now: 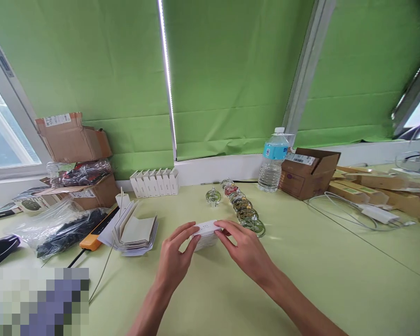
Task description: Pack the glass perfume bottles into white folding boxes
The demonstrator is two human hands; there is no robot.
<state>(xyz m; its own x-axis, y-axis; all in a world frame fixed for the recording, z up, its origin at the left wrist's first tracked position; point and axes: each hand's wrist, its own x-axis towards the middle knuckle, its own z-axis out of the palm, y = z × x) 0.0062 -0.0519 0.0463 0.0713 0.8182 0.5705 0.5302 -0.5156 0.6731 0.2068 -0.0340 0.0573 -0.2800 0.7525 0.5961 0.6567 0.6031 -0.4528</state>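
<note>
A small white box (206, 240) with faint print on its top sits between my two hands, low over the table or on it; which of these I cannot tell. My left hand (179, 249) pinches its left end between thumb and fingers. At the opposite end, my right hand (237, 240) grips the box the same way. Just beyond it, a row of clear round ornaments (243, 205) with coloured fillings runs back towards the wall. One green ornament (213, 197) stands apart, left of that row.
Several white boxes (154, 183) stand in a line at the back. Folded white cardboard (136, 233) lies left, near an orange-ended power strip (91, 241) and its cable. A water bottle (271, 163), an open brown carton (310, 173) and a white charger (377, 213) occupy the right.
</note>
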